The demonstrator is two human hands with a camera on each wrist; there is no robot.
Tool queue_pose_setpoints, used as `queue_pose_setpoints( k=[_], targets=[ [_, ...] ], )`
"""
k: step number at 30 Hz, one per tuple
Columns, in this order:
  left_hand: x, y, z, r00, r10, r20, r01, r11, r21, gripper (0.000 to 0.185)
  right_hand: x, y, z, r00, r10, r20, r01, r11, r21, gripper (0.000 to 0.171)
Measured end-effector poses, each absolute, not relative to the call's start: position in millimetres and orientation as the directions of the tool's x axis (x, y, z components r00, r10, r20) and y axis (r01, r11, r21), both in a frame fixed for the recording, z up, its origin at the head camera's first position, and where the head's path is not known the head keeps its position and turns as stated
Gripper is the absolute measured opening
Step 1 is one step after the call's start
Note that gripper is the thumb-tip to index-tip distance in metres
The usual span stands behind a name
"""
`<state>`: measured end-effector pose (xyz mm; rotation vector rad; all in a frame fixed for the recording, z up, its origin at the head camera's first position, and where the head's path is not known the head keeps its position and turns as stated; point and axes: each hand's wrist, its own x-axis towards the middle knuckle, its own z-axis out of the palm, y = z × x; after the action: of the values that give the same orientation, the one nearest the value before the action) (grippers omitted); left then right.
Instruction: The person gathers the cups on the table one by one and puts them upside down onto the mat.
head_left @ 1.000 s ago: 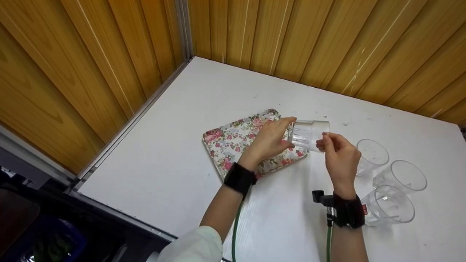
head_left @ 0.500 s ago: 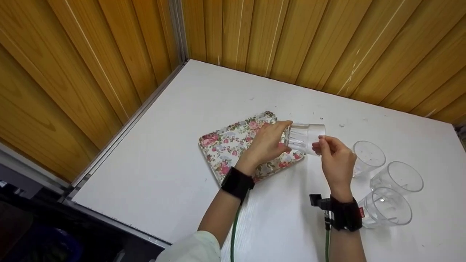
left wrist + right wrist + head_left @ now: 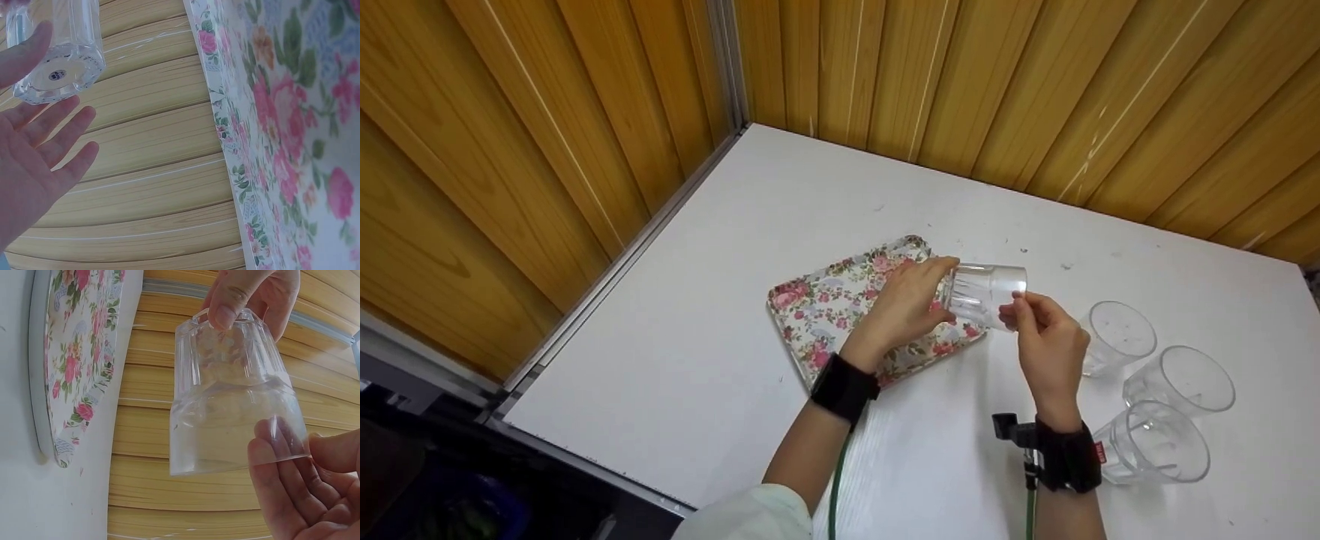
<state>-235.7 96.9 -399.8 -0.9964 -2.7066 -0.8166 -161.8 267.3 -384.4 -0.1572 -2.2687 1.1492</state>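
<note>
A clear drinking glass (image 3: pixel 984 289) lies sideways in the air, its rim toward the right. My left hand (image 3: pixel 904 307) grips its base between thumb and fingers, over the right part of a floral tray (image 3: pixel 829 296). At the other end, my right hand (image 3: pixel 1051 341) pinches the rim between thumb and fingers. The right wrist view shows its thumb (image 3: pixel 337 450) outside the rim and some fingertips inside, seen through the clear wall. In the left wrist view, a small round mark (image 3: pixel 57 75) shows on the glass base.
Three more clear glasses stand upright at the right: one at the back (image 3: pixel 1121 330), one beside it (image 3: pixel 1181 379), and one nearer me (image 3: pixel 1156 442). Wood-look panels (image 3: pixel 900 75) border the white table (image 3: pixel 675 360) at the back and left. Green cables (image 3: pixel 836 487) run from both wrists.
Both hands keep their hold on the glass. Relative to the tray it has come slightly nearer to me. The head view has shifted a little; the tray and standing glasses stay in place.
</note>
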Motion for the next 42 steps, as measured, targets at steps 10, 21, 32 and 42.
queue_pose_setpoints(
  k=[10, 21, 32, 42],
  targets=[
    [-234.1, 94.2, -400.6, -0.788, 0.549, 0.279, 0.611, 0.639, 0.467, 0.075, -160.8, 265.6, -388.2, -0.822, 0.346, 0.452, -0.172, 0.606, -0.776, 0.020],
    [-236.3, 94.0, -395.6, -0.777, 0.542, 0.320, 0.628, 0.636, 0.448, 0.072, -163.5, 266.4, -387.0, -0.816, 0.379, 0.437, -0.152, 0.587, -0.795, 0.021],
    [-237.6, 93.7, -396.9, -0.765, 0.536, 0.357, 0.644, 0.631, 0.433, 0.073, -164.6, 267.0, -391.4, -0.785, 0.385, 0.485, -0.136, 0.656, -0.742, 0.021],
    [-239.4, 92.0, -396.9, -0.745, 0.546, 0.383, 0.667, 0.603, 0.438, 0.072, -166.2, 267.1, -395.5, -0.778, 0.370, 0.508, -0.160, 0.665, -0.729, 0.020]
  ],
)
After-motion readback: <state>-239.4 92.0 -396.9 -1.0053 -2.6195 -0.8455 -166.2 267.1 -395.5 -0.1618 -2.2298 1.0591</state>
